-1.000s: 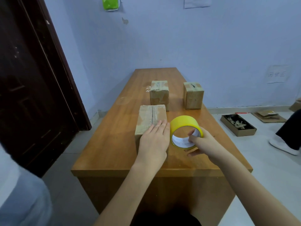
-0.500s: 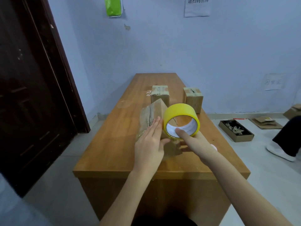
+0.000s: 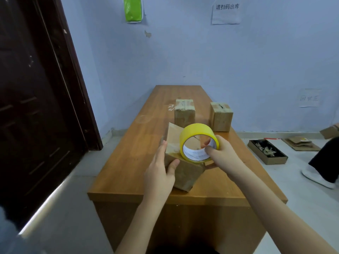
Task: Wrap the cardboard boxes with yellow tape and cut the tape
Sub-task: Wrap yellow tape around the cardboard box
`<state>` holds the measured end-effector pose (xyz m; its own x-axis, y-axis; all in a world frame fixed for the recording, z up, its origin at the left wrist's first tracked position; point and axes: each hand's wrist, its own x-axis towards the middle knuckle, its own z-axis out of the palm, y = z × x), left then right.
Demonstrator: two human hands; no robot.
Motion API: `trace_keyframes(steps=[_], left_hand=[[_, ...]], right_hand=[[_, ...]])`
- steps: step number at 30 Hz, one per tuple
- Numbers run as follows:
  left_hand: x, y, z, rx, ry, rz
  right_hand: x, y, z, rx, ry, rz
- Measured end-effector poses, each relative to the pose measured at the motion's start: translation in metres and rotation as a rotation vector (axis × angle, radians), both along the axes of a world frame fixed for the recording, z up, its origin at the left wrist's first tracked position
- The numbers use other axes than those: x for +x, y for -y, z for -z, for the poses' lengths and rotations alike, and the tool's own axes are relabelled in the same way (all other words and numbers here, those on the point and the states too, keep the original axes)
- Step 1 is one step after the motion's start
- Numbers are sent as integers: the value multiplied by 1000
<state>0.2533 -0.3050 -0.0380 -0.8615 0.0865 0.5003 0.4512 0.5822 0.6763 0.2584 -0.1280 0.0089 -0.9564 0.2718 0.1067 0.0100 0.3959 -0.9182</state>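
A long cardboard box (image 3: 185,173) stands tilted up on its near end at the front of the wooden table (image 3: 132,167). My left hand (image 3: 161,173) holds its left side, thumb across the near face. My right hand (image 3: 222,154) grips the yellow tape roll (image 3: 198,133), thumb inside the core, and holds it against the box's right side. Two more cardboard boxes stand upright farther back, one (image 3: 184,114) at centre and one (image 3: 221,116) to its right.
A dark door (image 3: 36,107) stands at the left. On the floor to the right lie a shallow tray of scraps (image 3: 266,152) and flattened cardboard (image 3: 300,143). Another person's leg and white shoe (image 3: 319,178) are at the right edge.
The near box has gone from lying flat to tilted up on its end in my left hand. My right hand has lifted the tape roll and brought it against the box.
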Motion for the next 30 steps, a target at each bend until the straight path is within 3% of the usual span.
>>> trace_keyframes(steps=[4,9,14,18,22,26,30], left_hand=[[0,7,4,-39,-30,10],[2,12,11,11,-41,-38],[1,23,22,160,20,-53],[0,27,22,147,15,-30],[-2,29,17,-65,-27,-86],[-4,25,4,-353,-248,-70],[-3,16,2,-509,-225,-66]], right_hand=[[-1,11,1,137,17,-46],[-7,14,-10,142,66,-128],[-6,3,-20,-8,126,-236],[-2,7,-17,-78,97,-164],[-2,10,-12,-56,98,-100],[0,10,-10,-16,147,-122],[3,9,-16,42,168,-175]])
